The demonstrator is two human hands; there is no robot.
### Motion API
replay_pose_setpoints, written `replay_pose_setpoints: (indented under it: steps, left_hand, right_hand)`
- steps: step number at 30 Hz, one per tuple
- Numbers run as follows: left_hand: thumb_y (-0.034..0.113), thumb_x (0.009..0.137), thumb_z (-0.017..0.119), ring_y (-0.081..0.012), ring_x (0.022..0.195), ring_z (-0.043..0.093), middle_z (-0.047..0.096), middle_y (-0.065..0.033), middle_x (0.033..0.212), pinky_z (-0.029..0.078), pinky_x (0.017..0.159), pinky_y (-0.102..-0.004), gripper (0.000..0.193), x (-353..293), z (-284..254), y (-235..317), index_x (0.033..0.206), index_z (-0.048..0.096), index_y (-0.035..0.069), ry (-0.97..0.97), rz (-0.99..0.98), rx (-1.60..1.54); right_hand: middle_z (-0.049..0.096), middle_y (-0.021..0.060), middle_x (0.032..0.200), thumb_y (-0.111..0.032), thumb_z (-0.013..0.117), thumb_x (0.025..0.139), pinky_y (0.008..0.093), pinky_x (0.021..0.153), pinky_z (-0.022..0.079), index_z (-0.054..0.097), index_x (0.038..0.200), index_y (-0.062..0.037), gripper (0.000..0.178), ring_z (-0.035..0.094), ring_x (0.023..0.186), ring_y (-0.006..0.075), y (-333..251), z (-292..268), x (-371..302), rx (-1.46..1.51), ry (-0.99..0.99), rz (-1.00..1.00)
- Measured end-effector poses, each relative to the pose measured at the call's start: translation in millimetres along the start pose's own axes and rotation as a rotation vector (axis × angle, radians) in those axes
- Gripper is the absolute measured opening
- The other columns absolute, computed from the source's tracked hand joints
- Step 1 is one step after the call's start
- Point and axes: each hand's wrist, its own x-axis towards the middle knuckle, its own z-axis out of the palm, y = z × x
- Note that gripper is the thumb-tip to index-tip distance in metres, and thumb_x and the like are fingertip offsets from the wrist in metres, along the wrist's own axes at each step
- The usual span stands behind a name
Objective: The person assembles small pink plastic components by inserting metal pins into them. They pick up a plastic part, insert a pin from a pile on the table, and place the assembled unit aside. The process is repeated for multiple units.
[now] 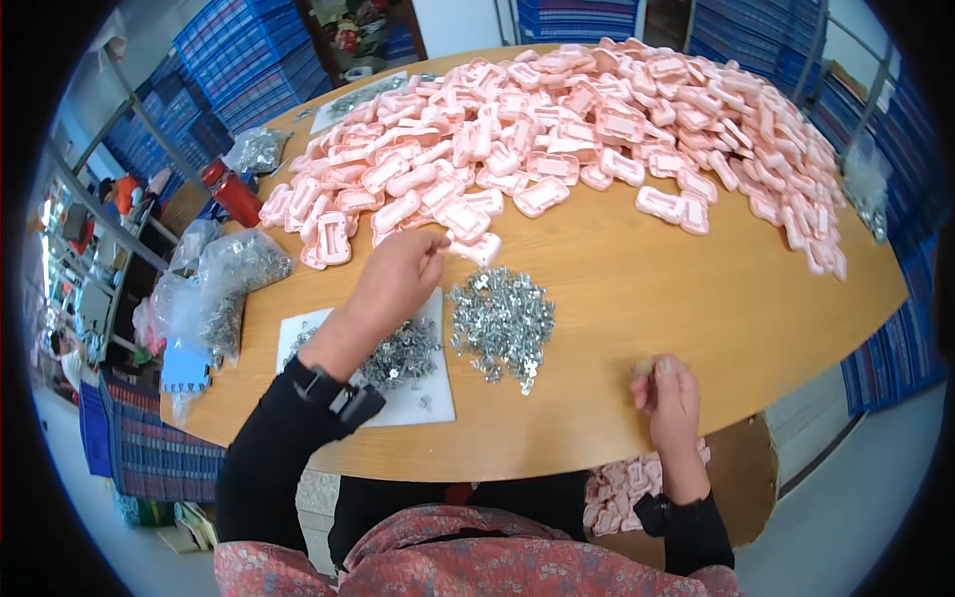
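Hovering well apart, left hand (403, 271) at a pink casing (477, 250) on the near edge of the heap (619, 121), right hand (672, 396) curled, both grips unclear, plenty seemingly left, pink pieces (619, 490) perhaps done in the brown box (751, 473)!

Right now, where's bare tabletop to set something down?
Widest bare tabletop: between the pile of small metal pieces and the right hand, then on to the right edge, short of the pink plastic shells. Crowded: the far side, heaped with shells; the left, with bagged metal parts and a white sheet bearing more pieces under the left wrist.
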Motion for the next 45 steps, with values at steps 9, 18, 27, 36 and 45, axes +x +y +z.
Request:
replay_pose_setpoints:
  steps: [9,18,27,36,45]
  left_hand:
    - [0.006,0.083,0.063,-0.0297,0.123,0.051,0.061,-0.0057,0.127,0.040,0.106,-0.0441,0.046,76,44,-44,0.128,0.059,0.014,-0.105,0.369,0.469]
    - [0.012,0.083,0.066,-0.0242,0.106,0.062,0.069,-0.0010,0.110,0.048,0.091,-0.0382,0.020,99,17,-35,0.101,0.073,0.015,-0.360,0.070,0.352]
    - [0.018,0.090,0.051,-0.0188,0.089,0.070,0.067,-0.0106,0.104,0.059,0.075,-0.0280,0.045,16,-37,-27,0.133,0.052,0.005,-0.561,-0.578,-0.925]
    - [0.016,0.094,0.046,-0.0243,0.091,0.071,0.069,-0.0149,0.104,0.061,0.072,-0.0332,0.048,-69,-79,-37,0.141,0.044,0.007,-0.466,-0.670,-1.350]
    - [0.058,0.103,0.025,-0.0269,0.086,0.070,0.069,-0.0161,0.096,0.057,0.070,-0.0361,0.071,-156,-73,-29,0.137,0.048,0.000,-0.507,-0.582,-1.718]
  right_hand:
    - [0.062,0.0034,0.073,-0.018,0.051,0.102,0.0206,0.057,0.040,0.062,0.091,0.0001,0.024,0.049,0.062,0.0048,-12,-3,-4,-0.080,-0.015,0.090]
    - [0.064,0.0052,0.074,-0.022,0.054,0.102,0.0215,0.056,0.043,0.061,0.094,-0.0002,0.024,0.052,0.061,0.0063,-6,-2,-6,-0.061,0.080,0.046]
    - [0.061,0.0007,0.072,-0.028,0.052,0.103,0.0175,0.049,0.035,0.058,0.091,-0.0069,0.025,0.049,0.057,0.0034,1,2,-4,-0.075,0.139,-0.009]
    - [0.056,-0.0026,0.070,-0.034,0.048,0.105,0.0178,0.049,0.035,0.056,0.086,-0.0118,0.030,0.048,0.057,0.0028,6,8,-5,-0.186,0.224,-0.050]
    - [0.056,-0.0019,0.071,-0.038,0.043,0.106,0.0195,0.044,0.032,0.061,0.096,-0.0079,0.037,0.046,0.053,0.0041,1,20,7,-0.221,0.279,-0.081]
